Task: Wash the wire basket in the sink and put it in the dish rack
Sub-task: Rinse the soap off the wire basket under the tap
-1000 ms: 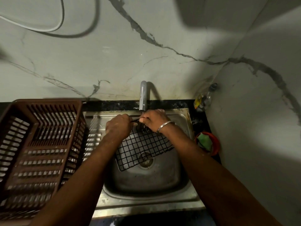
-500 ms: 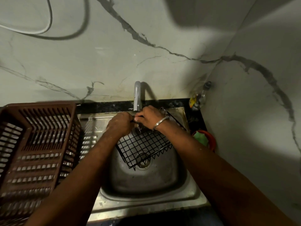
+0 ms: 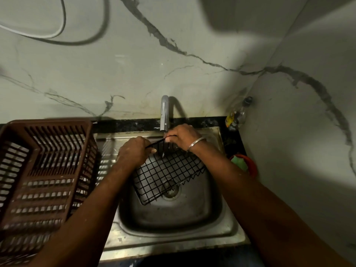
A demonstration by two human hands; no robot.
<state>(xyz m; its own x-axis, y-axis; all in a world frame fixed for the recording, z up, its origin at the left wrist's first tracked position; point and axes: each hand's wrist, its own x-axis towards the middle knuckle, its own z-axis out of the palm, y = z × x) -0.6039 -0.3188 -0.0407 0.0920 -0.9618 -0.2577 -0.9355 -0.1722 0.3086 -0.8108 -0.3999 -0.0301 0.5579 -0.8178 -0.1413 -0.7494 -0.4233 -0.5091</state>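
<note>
Centre of the frame: the black wire basket (image 3: 169, 174) hangs tilted over the steel sink (image 3: 173, 214), its lower corner above the drain. The left hand (image 3: 133, 151) curls round the basket's upper rim. The right hand (image 3: 183, 134), with a metal bangle (image 3: 196, 143) on its wrist, pinches the same rim just beside it, under the tap (image 3: 164, 112). At the left edge the brown dish rack (image 3: 44, 170) stands beside the sink. An orange bowl (image 3: 252, 166) sits at the right.

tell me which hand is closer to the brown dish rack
Left. The left hand grips the wire basket just right of the dish rack; the right hand holds it farther right, by the tap.
</note>
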